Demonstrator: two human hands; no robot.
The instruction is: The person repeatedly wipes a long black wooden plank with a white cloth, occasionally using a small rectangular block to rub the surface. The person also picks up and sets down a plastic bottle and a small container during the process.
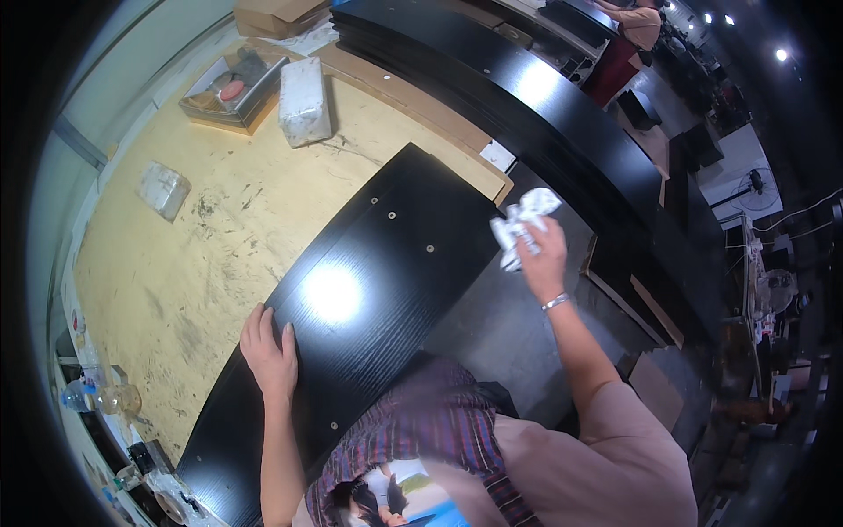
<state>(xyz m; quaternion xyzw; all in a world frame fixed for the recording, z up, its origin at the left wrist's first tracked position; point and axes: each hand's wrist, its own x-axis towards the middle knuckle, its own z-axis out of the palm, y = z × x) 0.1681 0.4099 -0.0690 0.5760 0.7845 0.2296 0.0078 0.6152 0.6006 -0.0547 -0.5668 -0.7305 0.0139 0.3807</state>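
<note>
A long black wood-grain panel (399, 299) lies across the near side of the worktable, with several small round metal fittings set in its face. My left hand (268, 351) rests on its left long edge, fingers laid out and holding nothing. Off the panel's far right end, in the air, my right hand (544, 255) grips a crumpled white cloth (527, 215) with dark marks on it. The cloth is bunched, and its lower part is hidden behind my fingers.
The worktable (237, 263) has a scuffed yellowish top. On it are two white wrapped blocks (305, 101) (164, 190) and an open cardboard box (233, 92) with odds and ends. Stacked black panels (492, 79) stand beyond. A person (628, 39) is at the far right.
</note>
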